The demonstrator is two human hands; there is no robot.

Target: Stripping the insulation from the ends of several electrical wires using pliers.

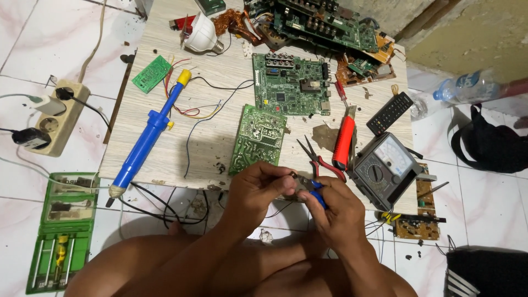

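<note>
My left hand (258,187) pinches a small dark part at its fingertips, just above the near edge of a low wooden board (165,159). My right hand (333,212) grips a blue-handled cutter (316,190) whose tip meets that small part. Just beyond my hands lies a green circuit board (257,137), solder side up. A larger green circuit board (291,82) lies behind it. Red-handled needle-nose pliers (319,159) lie open beside my right hand.
A blue desoldering pump (146,140) lies on the left. A red utility knife (344,140), an analog multimeter (385,168) and a black remote (389,113) sit at right. Stacked boards (324,22) fill the back. A power strip (55,118) and green tool case (58,231) lie on the floor.
</note>
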